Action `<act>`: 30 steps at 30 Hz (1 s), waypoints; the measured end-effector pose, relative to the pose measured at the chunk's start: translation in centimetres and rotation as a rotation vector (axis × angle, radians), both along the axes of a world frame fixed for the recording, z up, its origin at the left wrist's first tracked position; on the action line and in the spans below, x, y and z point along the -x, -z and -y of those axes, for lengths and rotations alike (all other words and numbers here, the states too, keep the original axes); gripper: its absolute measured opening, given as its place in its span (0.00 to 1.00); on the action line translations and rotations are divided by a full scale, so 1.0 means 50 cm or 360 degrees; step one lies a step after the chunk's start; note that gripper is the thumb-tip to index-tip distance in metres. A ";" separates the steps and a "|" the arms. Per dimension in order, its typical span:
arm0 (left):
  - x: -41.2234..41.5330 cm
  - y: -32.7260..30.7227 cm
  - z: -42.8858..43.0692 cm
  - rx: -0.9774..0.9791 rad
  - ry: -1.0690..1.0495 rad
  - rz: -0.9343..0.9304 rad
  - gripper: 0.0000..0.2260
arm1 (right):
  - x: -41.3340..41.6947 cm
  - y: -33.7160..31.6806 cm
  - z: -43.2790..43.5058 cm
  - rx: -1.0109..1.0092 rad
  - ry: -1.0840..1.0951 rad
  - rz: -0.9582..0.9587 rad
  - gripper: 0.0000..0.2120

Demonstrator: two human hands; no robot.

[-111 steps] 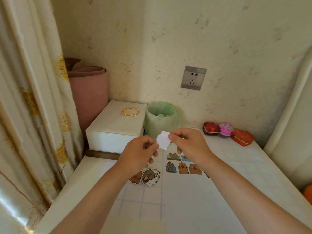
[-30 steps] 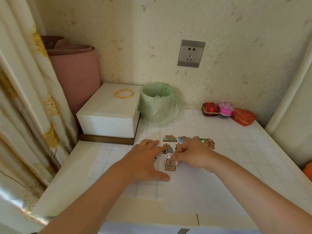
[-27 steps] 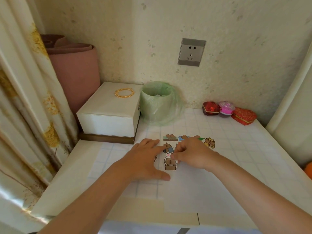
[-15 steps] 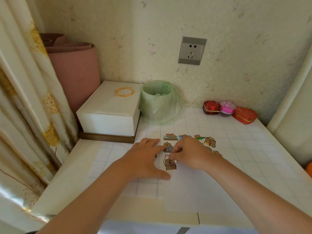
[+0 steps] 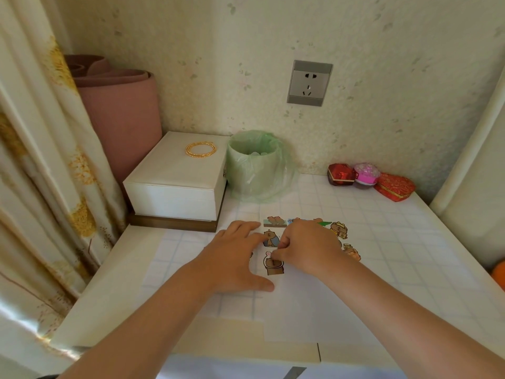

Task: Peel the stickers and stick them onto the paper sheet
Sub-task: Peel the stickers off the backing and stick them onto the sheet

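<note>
Two hands at work on one table (image 5: 410,242), contents listed from the left.

- Curtain (image 5: 41,160), cream with gold print, hanging past the table's end.
- Pink rolled mat (image 5: 120,110), upright in the corner behind the white box (image 5: 177,176); a gold bangle (image 5: 201,149) lies on the lid.
- Green-lined bin (image 5: 255,165), against the wall just beyond the work, likely kept near for peeled backings.
- Left hand (image 5: 235,258), flat, fingers straight and spread, gripping nothing; it presses down at the sheet's left edge, seemingly to stop the paper sliding.
- Bear sticker (image 5: 273,265), lying on the paper sheet (image 5: 300,318) between the two hands, its lower part apparently down flat.
- Right hand (image 5: 306,250), fingers curled, thumb and forefinger pinching the sticker's top edge, probably to guide it into line before the last part goes down.
- Placed stickers (image 5: 338,229), several, in rows on the sheet's far end, some hidden under the right hand.
- Wall socket (image 5: 309,82), above.
- Trinket boxes (image 5: 369,177), red and pink, against the wall, well apart from the sheet.
</note>
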State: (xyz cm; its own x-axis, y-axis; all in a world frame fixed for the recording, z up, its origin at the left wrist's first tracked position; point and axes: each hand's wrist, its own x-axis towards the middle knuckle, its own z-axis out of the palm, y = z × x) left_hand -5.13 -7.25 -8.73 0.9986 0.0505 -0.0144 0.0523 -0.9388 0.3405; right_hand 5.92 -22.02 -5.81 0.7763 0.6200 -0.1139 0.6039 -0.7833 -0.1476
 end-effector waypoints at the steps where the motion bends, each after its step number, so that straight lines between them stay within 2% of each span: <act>1: 0.003 -0.001 0.003 0.0021 0.0006 0.0050 0.38 | -0.002 0.000 0.001 0.0009 0.0012 0.0041 0.15; 4: 0.012 -0.003 0.012 0.0038 0.0077 0.0173 0.26 | -0.008 0.004 0.008 -0.0036 0.0045 0.0056 0.19; 8: 0.030 0.000 0.028 0.0014 0.0209 0.0268 0.17 | 0.007 0.015 0.025 -0.0149 -0.0052 0.0056 0.15; 13: 0.049 0.022 0.032 -0.0092 0.0241 0.0267 0.21 | 0.021 0.037 0.067 -0.0244 -0.0465 0.0343 0.12; 16: 0.055 0.031 0.035 -0.0387 0.0266 0.0363 0.20 | 0.025 0.057 0.088 -0.0228 -0.0724 0.0488 0.13; 20: 0.058 0.046 0.036 -0.0455 0.0279 0.0472 0.20 | 0.025 0.080 0.101 -0.0232 -0.0826 0.0799 0.17; 23: 0.059 0.047 0.042 -0.0378 0.0262 0.0529 0.18 | 0.028 0.089 0.105 -0.0271 -0.0827 0.0829 0.18; 27: 0.064 0.038 0.053 -0.0306 0.0226 0.0617 0.07 | 0.029 0.096 0.112 -0.0367 -0.0828 0.0745 0.17; 30: 0.067 0.028 0.059 -0.0357 0.0224 0.0635 0.09 | 0.029 0.095 0.125 -0.0440 -0.0854 0.0728 0.17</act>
